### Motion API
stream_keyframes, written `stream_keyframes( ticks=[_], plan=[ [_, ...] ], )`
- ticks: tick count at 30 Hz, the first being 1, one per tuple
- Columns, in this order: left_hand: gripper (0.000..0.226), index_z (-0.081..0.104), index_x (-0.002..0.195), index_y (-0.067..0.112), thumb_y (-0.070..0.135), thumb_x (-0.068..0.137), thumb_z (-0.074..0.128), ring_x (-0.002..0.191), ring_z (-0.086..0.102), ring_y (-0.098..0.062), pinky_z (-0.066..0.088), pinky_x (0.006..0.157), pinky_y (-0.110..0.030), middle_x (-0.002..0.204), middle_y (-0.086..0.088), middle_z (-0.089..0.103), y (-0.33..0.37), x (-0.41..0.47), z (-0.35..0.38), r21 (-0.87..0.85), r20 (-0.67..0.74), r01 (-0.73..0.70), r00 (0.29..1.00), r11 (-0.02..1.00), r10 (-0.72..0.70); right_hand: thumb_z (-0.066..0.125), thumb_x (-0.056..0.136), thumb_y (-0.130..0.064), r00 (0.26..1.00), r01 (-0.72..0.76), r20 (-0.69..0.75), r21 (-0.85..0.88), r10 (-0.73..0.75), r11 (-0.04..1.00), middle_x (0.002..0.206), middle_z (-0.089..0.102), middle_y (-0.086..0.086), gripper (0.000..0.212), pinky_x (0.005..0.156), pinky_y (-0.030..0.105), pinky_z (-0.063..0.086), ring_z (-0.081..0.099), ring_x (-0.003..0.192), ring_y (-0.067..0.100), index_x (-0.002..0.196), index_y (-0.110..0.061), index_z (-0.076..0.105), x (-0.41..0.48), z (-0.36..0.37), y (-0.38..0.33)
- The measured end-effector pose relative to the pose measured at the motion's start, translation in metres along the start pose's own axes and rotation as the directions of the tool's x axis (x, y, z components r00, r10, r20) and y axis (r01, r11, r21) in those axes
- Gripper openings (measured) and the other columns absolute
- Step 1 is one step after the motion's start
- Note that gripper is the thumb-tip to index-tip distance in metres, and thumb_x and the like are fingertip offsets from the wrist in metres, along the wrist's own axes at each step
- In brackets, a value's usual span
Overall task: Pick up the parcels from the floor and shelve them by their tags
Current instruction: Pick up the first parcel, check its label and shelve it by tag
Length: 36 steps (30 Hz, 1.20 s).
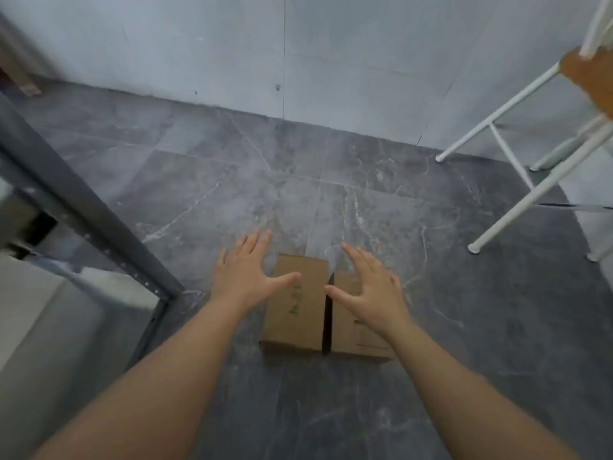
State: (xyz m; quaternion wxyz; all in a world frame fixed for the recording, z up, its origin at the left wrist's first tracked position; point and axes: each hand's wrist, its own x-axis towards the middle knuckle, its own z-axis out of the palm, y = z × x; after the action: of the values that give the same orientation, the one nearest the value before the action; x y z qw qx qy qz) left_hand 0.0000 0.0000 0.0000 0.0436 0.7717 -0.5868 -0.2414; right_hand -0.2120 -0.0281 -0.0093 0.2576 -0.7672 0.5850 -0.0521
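Observation:
A brown cardboard parcel lies flat on the grey marble floor, its top flaps meeting at a dark seam with handwriting on the left flap. My left hand hovers over the parcel's left edge, fingers spread, thumb over the left flap. My right hand is above the right flap, fingers apart, thumb near the seam. Neither hand grips the parcel.
A dark grey metal shelf frame runs diagonally at the left. White tubular legs of a rack stand at the right, with something brown on it. A pale wall closes the floor behind.

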Motion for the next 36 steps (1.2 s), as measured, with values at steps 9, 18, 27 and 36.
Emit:
stream_keyframes(
  ticks=[9, 18, 27, 36],
  plan=[
    [0.115, 0.024, 0.147, 0.01, 0.062, 0.057, 0.073, 0.133, 0.042, -0.031, 0.038, 0.106, -0.045, 0.15, -0.014, 0.036, -0.066, 0.098, 0.174, -0.68, 0.205, 0.342, 0.938, 0.648, -0.279, 0.057, 0.081, -0.06, 0.995, -0.064, -0.063, 0.258, 0.083, 0.964, 0.162, 0.019, -0.001, 0.093, 0.121, 0.045, 0.012, 0.015, 0.149, 0.017, 0.153, -0.031, 0.006, 0.084, 0.178, 0.067],
    [0.036, 0.055, 0.116, 0.016, 0.025, 0.082, 0.065, 0.063, 0.068, -0.02, 0.056, 0.048, -0.028, 0.089, -0.01, 0.069, -0.065, 0.08, 0.192, -0.882, 0.447, 0.455, 0.89, 0.123, -0.087, 0.068, 0.081, -0.045, 0.98, -0.116, -0.068, 0.57, 0.188, 0.813, 0.158, 0.025, 0.003, 0.101, 0.118, 0.041, 0.025, 0.026, 0.144, 0.021, 0.154, -0.02, 0.002, 0.084, 0.197, 0.051],
    [0.039, 0.06, 0.118, 0.015, 0.03, 0.082, 0.063, 0.065, 0.073, -0.019, 0.058, 0.052, -0.03, 0.09, -0.009, 0.075, -0.034, 0.027, 0.043, -0.953, 0.276, 0.28, 0.96, 0.113, -0.047, 0.071, 0.081, -0.03, 0.995, 0.029, -0.073, 0.882, 0.074, 0.471, 0.154, 0.032, -0.003, 0.088, 0.106, 0.046, 0.045, 0.047, 0.129, 0.018, 0.147, -0.05, 0.016, 0.058, 0.074, -0.044],
    [0.074, 0.042, 0.132, 0.031, 0.034, 0.065, 0.073, 0.088, 0.069, -0.017, 0.058, 0.062, -0.027, 0.106, 0.002, 0.066, 0.103, -0.12, -0.327, -0.966, -0.174, -0.178, 0.984, 0.186, 0.038, 0.071, 0.083, -0.027, 0.992, 0.111, -0.123, 0.969, 0.039, 0.219, 0.125, 0.064, 0.004, 0.062, 0.08, 0.037, 0.06, 0.068, 0.1, 0.02, 0.138, -0.025, 0.044, -0.035, -0.284, -0.239]
  ],
)
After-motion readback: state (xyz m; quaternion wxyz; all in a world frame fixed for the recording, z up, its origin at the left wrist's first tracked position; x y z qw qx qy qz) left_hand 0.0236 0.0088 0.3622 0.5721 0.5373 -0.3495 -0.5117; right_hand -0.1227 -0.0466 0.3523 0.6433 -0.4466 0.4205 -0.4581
